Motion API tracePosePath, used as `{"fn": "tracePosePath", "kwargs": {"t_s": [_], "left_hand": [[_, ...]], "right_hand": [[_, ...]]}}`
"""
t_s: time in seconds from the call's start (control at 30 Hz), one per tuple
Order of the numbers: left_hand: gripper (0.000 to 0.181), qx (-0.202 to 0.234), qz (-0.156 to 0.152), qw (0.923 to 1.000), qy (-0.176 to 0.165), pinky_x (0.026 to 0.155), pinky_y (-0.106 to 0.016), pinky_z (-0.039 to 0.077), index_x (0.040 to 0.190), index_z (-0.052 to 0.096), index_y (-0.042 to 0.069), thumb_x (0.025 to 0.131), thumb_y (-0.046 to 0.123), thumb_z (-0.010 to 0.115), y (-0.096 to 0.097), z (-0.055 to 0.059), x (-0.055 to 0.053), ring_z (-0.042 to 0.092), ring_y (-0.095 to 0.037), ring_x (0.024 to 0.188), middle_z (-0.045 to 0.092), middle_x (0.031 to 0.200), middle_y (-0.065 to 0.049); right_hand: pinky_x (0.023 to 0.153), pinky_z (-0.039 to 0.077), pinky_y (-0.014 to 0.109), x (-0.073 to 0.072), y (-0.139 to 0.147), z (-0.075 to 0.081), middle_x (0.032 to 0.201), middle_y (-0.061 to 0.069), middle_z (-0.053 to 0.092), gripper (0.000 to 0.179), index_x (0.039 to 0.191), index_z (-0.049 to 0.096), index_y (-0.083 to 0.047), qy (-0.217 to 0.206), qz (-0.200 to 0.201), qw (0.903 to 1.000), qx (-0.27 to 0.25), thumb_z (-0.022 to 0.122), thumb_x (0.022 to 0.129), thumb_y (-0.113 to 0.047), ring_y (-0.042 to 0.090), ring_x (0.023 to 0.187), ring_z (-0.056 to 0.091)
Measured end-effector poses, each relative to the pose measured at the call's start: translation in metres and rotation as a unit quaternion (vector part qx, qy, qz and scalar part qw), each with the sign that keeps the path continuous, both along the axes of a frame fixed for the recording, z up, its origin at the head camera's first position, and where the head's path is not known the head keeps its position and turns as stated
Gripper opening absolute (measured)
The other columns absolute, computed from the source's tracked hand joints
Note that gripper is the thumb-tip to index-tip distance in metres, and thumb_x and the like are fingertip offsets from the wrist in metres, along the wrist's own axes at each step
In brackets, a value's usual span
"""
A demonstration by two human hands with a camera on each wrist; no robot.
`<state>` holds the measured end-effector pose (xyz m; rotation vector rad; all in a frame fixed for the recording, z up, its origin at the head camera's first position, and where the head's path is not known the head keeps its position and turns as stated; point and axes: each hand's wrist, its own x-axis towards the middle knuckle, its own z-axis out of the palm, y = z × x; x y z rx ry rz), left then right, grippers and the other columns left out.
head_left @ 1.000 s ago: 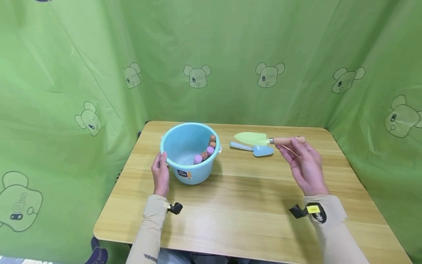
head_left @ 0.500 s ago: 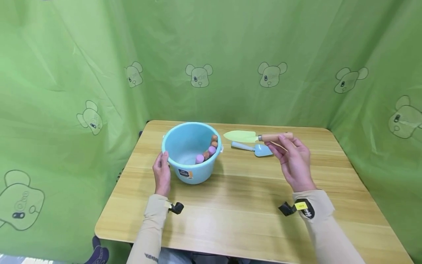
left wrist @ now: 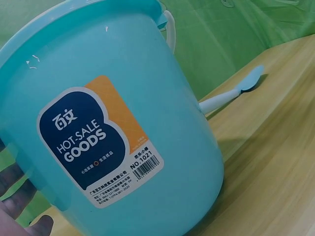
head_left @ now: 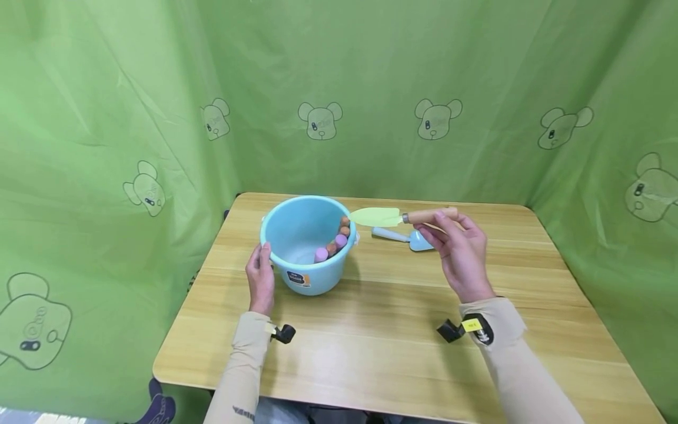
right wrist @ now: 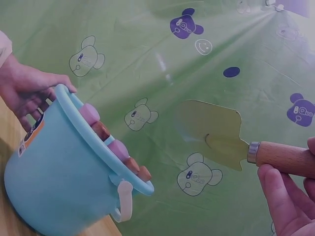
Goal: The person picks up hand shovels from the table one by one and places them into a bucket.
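Note:
On the table stands a light blue bucket [head_left: 288, 235] with a label on its side. My left hand [head_left: 261, 280] grips its near left rim, thumb on the rim and fingers against the outer wall. Several handle ends [head_left: 341, 241], some purple and some wooden brown, show inside along the right wall; what lies below them is hidden. With my right hand [head_left: 465, 256] I pinch the wooden handle of a yellow-green trowel [right wrist: 211, 132]. The trowel is held level above the table, its blade pointing left, and in the head view its tip meets the bucket's right rim.
A small blue trowel [head_left: 392, 234] lies on the wooden table [head_left: 371, 347] to the right of the bucket, its blade partly behind my right fingers in the head view. The bucket's white carrying handle [right wrist: 125, 199] hangs at its side. A green patterned curtain [head_left: 371, 159] surrounds the table.
My right hand has moved left with the yellow-green trowel, bringing its blade from above the blue trowel to the bucket's right rim. My left hand has kept its grip on the bucket.

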<state>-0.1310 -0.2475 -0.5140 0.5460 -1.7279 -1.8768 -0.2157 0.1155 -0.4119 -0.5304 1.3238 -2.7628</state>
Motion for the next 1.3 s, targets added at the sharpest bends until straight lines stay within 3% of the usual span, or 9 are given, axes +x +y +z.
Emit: {"fn": "tracePosePath", "kwargs": {"t_s": [0.8, 1.03, 1.3], "left_hand": [[0.052, 0.003, -0.002, 1.0, 0.002, 0.118, -0.052, 0.038, 0.148, 0.056, 0.013, 0.107, 0.045, 0.05, 0.0, 0.001, 0.0, 0.048, -0.037, 0.141, 0.057, 0.149, -0.02], [0.054, -0.003, -0.007, 1.0, -0.004, 0.121, -0.054, 0.038, 0.148, 0.055, 0.014, 0.107, 0.048, 0.05, 0.0, 0.001, 0.0, 0.049, -0.035, 0.141, 0.058, 0.148, -0.017], [0.053, -0.001, -0.003, 1.0, 0.004, 0.123, -0.056, 0.036, 0.148, 0.056, 0.011, 0.107, 0.045, 0.051, -0.001, 0.0, 0.0, 0.049, -0.035, 0.142, 0.058, 0.148, -0.02]], "right_hand": [[0.088, 0.064, 0.037, 0.004, -0.042, 0.008, 0.1, 0.014, 0.081, 0.012, 0.099, 0.065, 0.001, 0.013, -0.02, 0.9984, 0.05, 0.072, 0.096, -0.008, 0.024, 0.093, 0.08], [0.085, 0.065, 0.036, 0.006, -0.053, 0.008, 0.098, 0.008, 0.081, 0.014, 0.1, 0.065, -0.002, 0.002, -0.037, 0.996, 0.082, 0.076, 0.094, -0.009, 0.02, 0.092, 0.08], [0.085, 0.065, 0.038, 0.009, -0.066, 0.009, 0.098, 0.008, 0.081, 0.021, 0.103, 0.065, -0.002, 0.004, -0.029, 0.9911, 0.13, 0.078, 0.093, -0.015, 0.021, 0.093, 0.08]]}}
